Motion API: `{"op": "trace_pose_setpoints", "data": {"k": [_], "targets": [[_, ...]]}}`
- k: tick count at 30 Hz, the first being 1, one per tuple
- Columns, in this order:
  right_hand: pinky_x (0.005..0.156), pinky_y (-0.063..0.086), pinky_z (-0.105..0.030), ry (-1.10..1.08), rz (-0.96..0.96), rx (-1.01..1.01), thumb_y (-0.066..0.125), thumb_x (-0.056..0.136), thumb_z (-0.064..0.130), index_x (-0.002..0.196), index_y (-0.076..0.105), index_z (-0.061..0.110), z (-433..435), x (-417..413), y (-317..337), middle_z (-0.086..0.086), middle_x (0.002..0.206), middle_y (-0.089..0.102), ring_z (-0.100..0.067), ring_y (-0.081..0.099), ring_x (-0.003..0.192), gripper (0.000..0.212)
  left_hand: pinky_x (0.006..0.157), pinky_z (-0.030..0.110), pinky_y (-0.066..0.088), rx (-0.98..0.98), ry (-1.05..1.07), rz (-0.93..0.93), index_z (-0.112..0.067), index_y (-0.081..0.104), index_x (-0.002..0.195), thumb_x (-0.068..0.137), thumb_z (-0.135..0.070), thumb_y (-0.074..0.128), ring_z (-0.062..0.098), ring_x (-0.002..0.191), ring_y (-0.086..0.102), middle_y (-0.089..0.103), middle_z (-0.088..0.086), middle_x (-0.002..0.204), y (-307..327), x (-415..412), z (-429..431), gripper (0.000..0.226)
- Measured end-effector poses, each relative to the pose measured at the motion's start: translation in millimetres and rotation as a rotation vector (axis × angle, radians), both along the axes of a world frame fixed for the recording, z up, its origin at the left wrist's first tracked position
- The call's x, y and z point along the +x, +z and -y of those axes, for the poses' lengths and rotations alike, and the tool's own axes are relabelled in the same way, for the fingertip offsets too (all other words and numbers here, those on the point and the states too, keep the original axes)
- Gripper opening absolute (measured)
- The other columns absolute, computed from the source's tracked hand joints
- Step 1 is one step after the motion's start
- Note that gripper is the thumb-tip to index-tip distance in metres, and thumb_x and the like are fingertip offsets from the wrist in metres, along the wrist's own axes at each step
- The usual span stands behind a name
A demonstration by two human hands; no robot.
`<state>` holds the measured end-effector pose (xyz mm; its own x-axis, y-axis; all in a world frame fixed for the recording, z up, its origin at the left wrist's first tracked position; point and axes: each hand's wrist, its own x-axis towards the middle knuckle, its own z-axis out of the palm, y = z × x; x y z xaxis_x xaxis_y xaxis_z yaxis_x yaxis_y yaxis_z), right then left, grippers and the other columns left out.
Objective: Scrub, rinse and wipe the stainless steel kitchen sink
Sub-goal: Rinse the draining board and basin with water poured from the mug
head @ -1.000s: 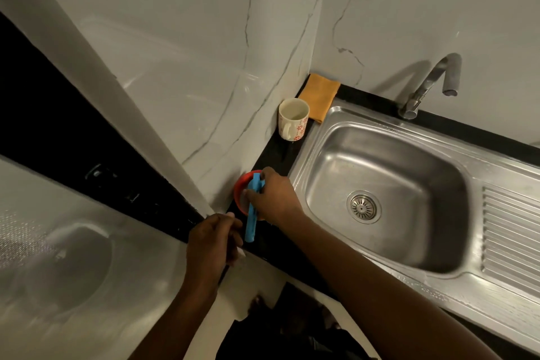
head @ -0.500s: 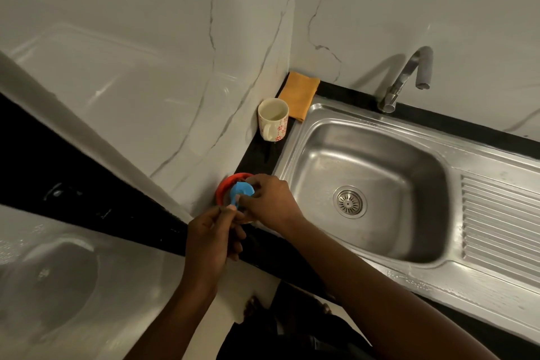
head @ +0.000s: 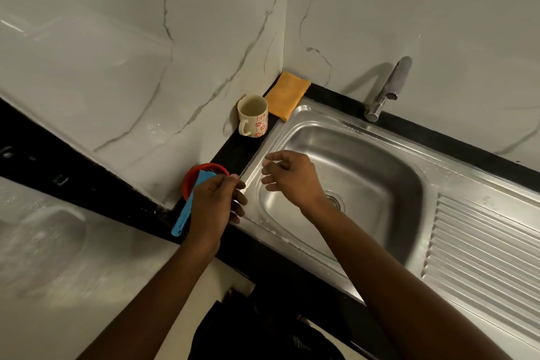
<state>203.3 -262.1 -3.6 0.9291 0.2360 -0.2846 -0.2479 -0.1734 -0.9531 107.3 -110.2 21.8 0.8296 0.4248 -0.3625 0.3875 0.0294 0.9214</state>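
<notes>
The stainless steel sink sits in a black counter, with its drain partly behind my right wrist and the tap at the back wall. My right hand hovers over the sink's left rim, fingers loosely spread and holding nothing. My left hand is curled over a blue-handled tool that slants out of a red bowl on the counter strip. The tool's head is hidden. A folded orange cloth lies in the back corner.
A white mug with red flowers stands on the black strip between the cloth and the red bowl. A ribbed drainboard runs to the right of the basin. Marble walls close in the left and back sides.
My right hand has let go of the blue tool and moved right over the sink rim. My left hand has closed over the tool at the red bowl. The view has shifted left.
</notes>
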Motion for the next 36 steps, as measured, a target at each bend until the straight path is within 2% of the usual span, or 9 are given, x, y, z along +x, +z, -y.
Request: {"op": "trace_pose_setpoints", "data": {"k": [5,9,17,21,26,29,30,33,36], "targets": [[0.068,0.062,-0.028,-0.015,-0.013,0.009,0.069,0.1,0.019,0.115,0.073,0.007,9.1,16.5,-7.3,-0.009,0.094,0.078,-0.019,0.078,0.08,0.02,0.049,0.026,0.05,0.012,0.024,-0.006,-0.001,0.072,0.097,0.106,-0.026,0.057,0.02,0.055,0.062,0.071,0.01,0.071,0.6,18.2,12.1,0.03],[0.07,0.064,-0.029,-0.025,-0.004,0.006,0.07,0.1,0.025,0.118,0.074,0.01,-6.9,40.8,-12.0,-0.006,0.103,0.076,-0.017,0.078,0.084,0.024,0.049,0.03,0.048,0.0,0.016,-0.003,-0.002,0.073,0.094,0.106,-0.025,0.058,0.025,0.054,0.06,0.071,0.016,0.071,-0.7,36.3,8.4,0.029],[0.073,0.067,-0.041,-0.074,-0.141,-0.033,0.07,0.099,0.034,0.126,0.07,0.011,-83.6,89.0,-29.4,-0.01,0.106,0.073,-0.024,0.075,0.093,0.036,0.05,0.03,0.048,0.017,0.0,-0.018,-0.007,0.074,0.086,0.105,-0.026,0.059,0.025,0.056,0.062,0.071,0.018,0.07,1.4,67.3,-22.5,0.031],[0.067,0.067,-0.04,-0.148,-0.159,-0.05,0.069,0.098,0.04,0.103,0.069,-0.001,-112.3,99.3,-42.7,-0.022,0.099,0.072,-0.034,0.075,0.092,0.042,0.047,0.02,0.048,0.015,-0.024,-0.029,-0.005,0.074,0.086,0.105,-0.025,0.058,0.021,0.056,0.063,0.072,0.018,0.071,0.5,74.0,-34.4,0.032],[0.076,0.066,-0.044,-0.24,-0.21,-0.009,0.064,0.102,0.037,0.098,0.072,0.002,-126.8,102.4,-50.4,-0.015,0.09,0.072,-0.023,0.071,0.078,0.036,0.046,0.017,0.049,-0.028,-0.047,-0.053,-0.003,0.073,0.089,0.106,-0.023,0.058,0.014,0.051,0.061,0.071,0.016,0.069,-1.5,77.4,-41.6,0.03],[0.057,0.051,-0.03,-0.244,-0.165,-0.045,0.057,0.104,0.036,0.091,0.069,0.007,-116.7,97.7,-48.8,-0.004,0.075,0.063,-0.014,0.058,0.064,0.034,0.047,0.019,0.049,-0.056,-0.058,-0.043,-0.001,0.073,0.089,0.106,-0.021,0.058,0.016,0.051,0.061,0.071,0.015,0.067,-4.4,78.8,-43.5,0.03],[0.057,0.046,-0.028,-0.251,-0.155,-0.043,0.055,0.105,0.035,0.089,0.067,0.01,-109.4,95.1,-47.6,-0.001,0.073,0.061,-0.012,0.055,0.062,0.032,0.048,0.021,0.05,-0.06,-0.066,-0.038,-0.002,0.073,0.088,0.106,-0.022,0.058,0.019,0.053,0.062,0.071,0.016,0.068,-6.1,79.4,-44.2,0.03],[0.07,0.044,-0.035,-0.286,-0.131,-0.001,0.057,0.101,0.036,0.086,0.066,0.011,-79.5,84.3,-47.8,0.0,0.074,0.058,-0.013,0.053,0.071,0.031,0.052,0.031,0.048,-0.083,-0.089,-0.033,-0.007,0.074,0.085,0.104,-0.026,0.061,0.026,0.057,0.062,0.071,0.02,0.071,-14.2,84.8,-43.8,0.03],[0.077,0.045,-0.039,-0.326,-0.122,0.021,0.06,0.093,0.045,0.077,0.066,0.021,-44.4,65.5,-48.7,-0.002,0.075,0.056,-0.017,0.051,0.076,0.03,0.055,0.034,0.046,-0.108,-0.13,-0.027,-0.009,0.074,0.083,0.103,-0.026,0.062,0.027,0.056,0.061,0.07,0.018,0.07,-20.7,94.2,-35.3,0.029]]}}
